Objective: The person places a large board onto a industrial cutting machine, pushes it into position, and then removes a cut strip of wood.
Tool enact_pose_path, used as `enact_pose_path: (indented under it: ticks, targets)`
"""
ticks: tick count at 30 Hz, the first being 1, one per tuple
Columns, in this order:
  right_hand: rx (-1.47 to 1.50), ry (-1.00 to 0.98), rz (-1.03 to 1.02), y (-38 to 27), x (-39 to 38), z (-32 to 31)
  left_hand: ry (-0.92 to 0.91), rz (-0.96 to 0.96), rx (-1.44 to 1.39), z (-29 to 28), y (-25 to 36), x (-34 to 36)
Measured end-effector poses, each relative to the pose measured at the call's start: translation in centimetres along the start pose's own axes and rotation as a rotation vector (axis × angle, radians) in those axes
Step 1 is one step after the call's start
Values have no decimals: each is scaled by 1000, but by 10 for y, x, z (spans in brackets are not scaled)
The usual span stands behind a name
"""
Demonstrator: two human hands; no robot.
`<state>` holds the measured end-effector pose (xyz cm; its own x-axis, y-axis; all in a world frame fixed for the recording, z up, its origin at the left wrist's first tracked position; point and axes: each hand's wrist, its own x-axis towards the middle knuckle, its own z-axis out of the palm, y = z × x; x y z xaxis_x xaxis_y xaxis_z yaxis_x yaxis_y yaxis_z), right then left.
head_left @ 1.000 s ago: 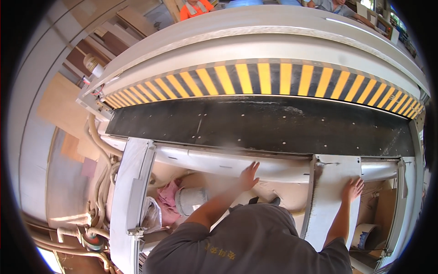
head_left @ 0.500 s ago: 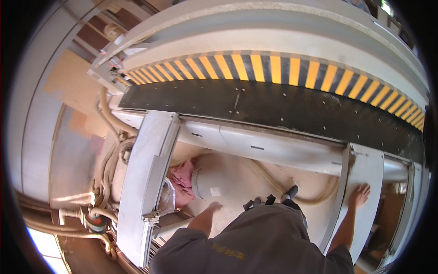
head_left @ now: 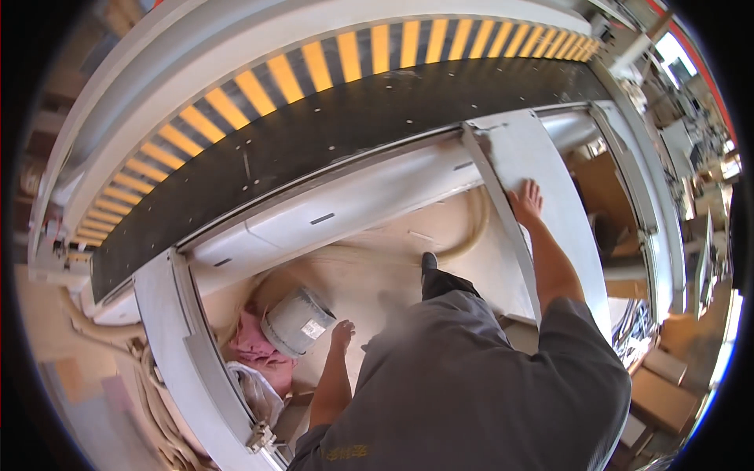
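My right hand rests flat on the pale support arm of a large machine, fingers spread toward its far end. Lower and to the left, my left hand hangs in the air with its fingers loosely apart and nothing in it. Nearest to it is a grey bucket with a white label, tilted on the floor. A pink cloth bag or sheet lies crumpled against the bucket. Beside that is a clear plastic bag.
Ahead runs a dark machine bed under a yellow-and-black striped guard. A second pale support arm stands on my left. A beige hose curves over the floor; more hoses lie outside. Cardboard boxes sit at right.
My view has swung to the right, showing more of the workshop there. My right hand stays on the support arm, now farther along it. My left hand still hangs free near the bucket.
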<state>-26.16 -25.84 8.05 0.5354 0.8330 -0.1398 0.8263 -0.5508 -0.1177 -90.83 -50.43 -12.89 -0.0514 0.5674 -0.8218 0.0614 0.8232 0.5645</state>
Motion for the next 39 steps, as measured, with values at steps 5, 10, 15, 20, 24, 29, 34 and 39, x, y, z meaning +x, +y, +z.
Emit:
enact_pose_path:
  ticks: [5, 10, 15, 20, 24, 29, 34, 39]
  targets:
    - [37, -39, -17, 8, 2, -20, -74, -2, 56, -11, -32, 26]
    - [248, 208, -91, 56, -35, -35, -208, -31, 535, -48, -30, 29]
    - [-25, 323, 313, 132, -142, -12, -247, -130, 471, -76, 12, 43]
    - [-37, 209, 429, 144, -182, -10, 35, 520, 796, -47, 54, 99]
    - [-22, 223, 326, 135, -144, -17, -83, 18, 167, 8, 129, 93]
    - [-18, 191, 145, 107, -52, -23, -95, 160, 283, 51, 163, 71]
    - [-22, 188, 62, 81, 18, -32, -89, 94, 351, 80, 157, 33]
    - [45, 233, -103, 34, 84, -35, -111, 344, 833, 36, 80, 5]
